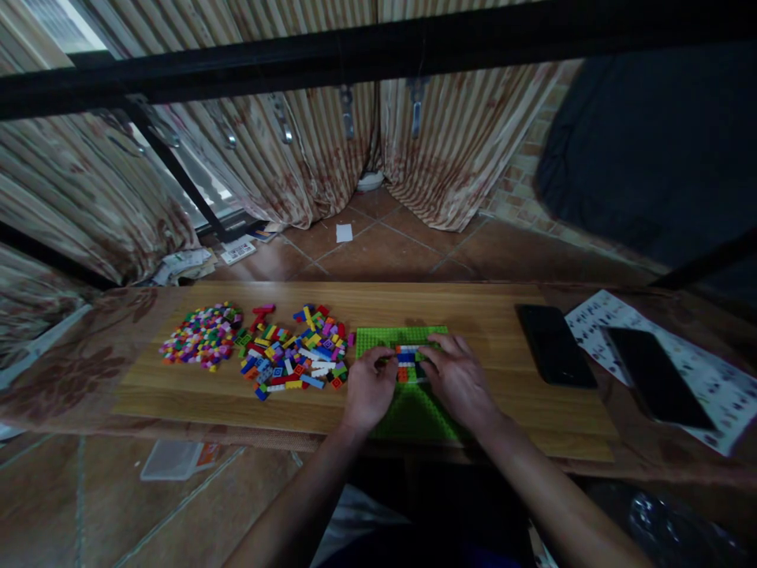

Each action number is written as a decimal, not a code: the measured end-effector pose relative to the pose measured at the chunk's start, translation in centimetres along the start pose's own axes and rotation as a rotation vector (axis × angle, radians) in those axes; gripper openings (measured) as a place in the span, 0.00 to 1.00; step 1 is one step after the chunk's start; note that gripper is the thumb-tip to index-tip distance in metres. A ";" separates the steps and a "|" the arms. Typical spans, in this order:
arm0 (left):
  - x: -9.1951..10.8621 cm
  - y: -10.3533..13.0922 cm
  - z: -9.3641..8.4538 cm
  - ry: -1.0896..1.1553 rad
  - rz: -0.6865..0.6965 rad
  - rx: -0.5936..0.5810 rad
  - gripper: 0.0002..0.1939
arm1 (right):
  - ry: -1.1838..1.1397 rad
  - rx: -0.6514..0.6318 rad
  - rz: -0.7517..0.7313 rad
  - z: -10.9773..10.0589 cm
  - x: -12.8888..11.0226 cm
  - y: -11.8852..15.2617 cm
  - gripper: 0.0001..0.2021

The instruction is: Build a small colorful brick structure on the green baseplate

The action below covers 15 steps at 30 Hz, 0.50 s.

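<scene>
A green studded baseplate [408,418] lies on the wooden board in front of me. On it sits a small build of toy bricks [405,359] in white, blue, orange and green rows. My left hand [370,388] is at the build's left side, thumb and fingers pinched together. Anything in that pinch is too small to make out. At the right side my right hand [458,380] has its fingers bent and closed at the build's edge, covering part of it. What those fingertips hold, if anything, is hidden.
Left of the baseplate lie a pile of mixed larger bricks [301,351] and a heap of small pieces [204,335]. A black phone [556,345] rests at the board's right end. Beyond it a second dark device [656,377] lies on a printed sheet [603,315].
</scene>
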<state>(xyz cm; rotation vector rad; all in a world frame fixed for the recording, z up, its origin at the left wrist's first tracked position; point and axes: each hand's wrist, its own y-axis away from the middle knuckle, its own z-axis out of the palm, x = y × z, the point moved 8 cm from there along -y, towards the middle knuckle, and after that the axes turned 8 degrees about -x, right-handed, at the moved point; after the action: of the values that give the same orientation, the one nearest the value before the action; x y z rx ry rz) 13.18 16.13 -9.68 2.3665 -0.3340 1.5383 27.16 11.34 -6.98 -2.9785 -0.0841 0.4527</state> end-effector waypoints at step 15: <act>0.2 0.1 0.0 -0.100 -0.004 0.016 0.08 | 0.186 -0.209 0.052 0.1 -0.8 -1.1 0.10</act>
<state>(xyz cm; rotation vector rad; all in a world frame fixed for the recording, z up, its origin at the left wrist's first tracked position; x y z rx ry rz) 13.29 16.04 -9.48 2.4605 -0.3409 1.4286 26.31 12.35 -6.64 -3.2179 -0.0384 0.1802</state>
